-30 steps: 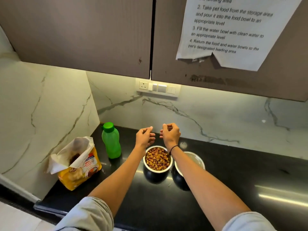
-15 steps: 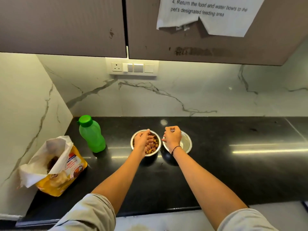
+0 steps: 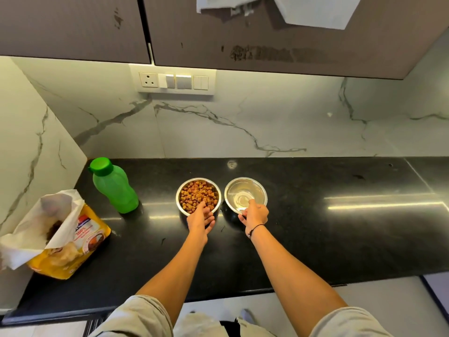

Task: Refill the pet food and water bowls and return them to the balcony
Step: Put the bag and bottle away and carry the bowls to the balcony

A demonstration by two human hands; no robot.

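Two steel bowls stand side by side on the black counter [image 3: 315,239]. The food bowl [image 3: 198,196] on the left is full of brown kibble. The water bowl [image 3: 245,194] on the right holds clear water. My left hand [image 3: 201,220] grips the near rim of the food bowl, thumb over the edge. My right hand [image 3: 255,214] pinches the near rim of the water bowl. Both bowls rest on the counter.
A green bottle [image 3: 113,186] with its cap on stands left of the bowls. An open yellow pet food bag [image 3: 60,239] lies in the left corner by the marble wall. Dark cupboards with a taped paper sheet [image 3: 313,10] hang overhead. A switch panel [image 3: 176,81] sits on the backsplash.
My hands came down from above the bowls to their near rims and closed on them. The head tilted further down, so the counter's front edge shows.
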